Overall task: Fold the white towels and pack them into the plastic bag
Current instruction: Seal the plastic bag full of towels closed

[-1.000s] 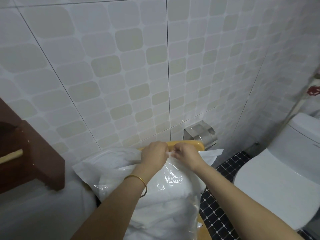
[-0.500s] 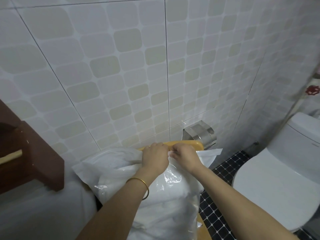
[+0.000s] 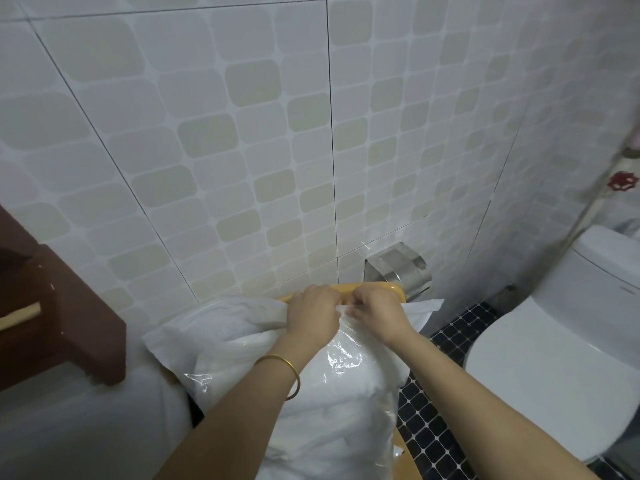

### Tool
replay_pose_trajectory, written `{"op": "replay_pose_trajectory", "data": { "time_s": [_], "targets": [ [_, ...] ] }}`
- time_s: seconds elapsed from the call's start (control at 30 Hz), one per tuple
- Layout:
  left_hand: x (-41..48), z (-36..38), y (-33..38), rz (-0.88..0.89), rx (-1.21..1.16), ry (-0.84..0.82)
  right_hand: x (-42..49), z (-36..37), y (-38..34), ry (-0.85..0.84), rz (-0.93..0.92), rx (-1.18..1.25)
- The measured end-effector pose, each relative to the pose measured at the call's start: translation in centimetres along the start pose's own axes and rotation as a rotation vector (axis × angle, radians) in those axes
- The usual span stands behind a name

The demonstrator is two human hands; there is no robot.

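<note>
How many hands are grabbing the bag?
2. The left hand grips the top of the plastic bag; the right hand pinches it just beside the left.

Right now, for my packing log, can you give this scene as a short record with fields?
left hand: grips the plastic bag at its gathered mouth
right hand: pinches the same mouth, close beside the left
white towels: inside the bag, filling it
bangle: gold, on the left wrist
toilet: to the right, lid down
paper holder: metal, on the wall beyond the hands
</note>
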State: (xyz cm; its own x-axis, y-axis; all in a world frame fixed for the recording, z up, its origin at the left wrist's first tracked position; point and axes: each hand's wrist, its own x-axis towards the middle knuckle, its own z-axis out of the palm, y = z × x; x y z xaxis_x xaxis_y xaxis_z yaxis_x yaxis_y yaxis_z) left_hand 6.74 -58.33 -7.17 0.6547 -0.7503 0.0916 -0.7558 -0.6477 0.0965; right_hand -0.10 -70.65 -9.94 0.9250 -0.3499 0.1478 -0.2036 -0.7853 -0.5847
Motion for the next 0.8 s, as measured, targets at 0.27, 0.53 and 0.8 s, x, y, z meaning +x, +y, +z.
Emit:
{"op": "replay_pose_trajectory", "data": {
  "time_s": [0.27, 0.53, 0.8],
  "targets": [
    [0.1, -0.1, 0.0, -0.048, -0.053, -0.022, 0.0, 0.4, -0.1, 0.023, 0.003, 0.036],
    [0.3, -1.4, -0.1, -0.069, -0.26, -0.064, 0.2, -0.8, 0.9, -0.023, 0.042, -0.011],
    [0.3, -0.5, 0.7, 0.006, -0.071, -0.023, -0.4, -0.4, 0.5, 0.053, 0.0, -0.069]
  ]
}}
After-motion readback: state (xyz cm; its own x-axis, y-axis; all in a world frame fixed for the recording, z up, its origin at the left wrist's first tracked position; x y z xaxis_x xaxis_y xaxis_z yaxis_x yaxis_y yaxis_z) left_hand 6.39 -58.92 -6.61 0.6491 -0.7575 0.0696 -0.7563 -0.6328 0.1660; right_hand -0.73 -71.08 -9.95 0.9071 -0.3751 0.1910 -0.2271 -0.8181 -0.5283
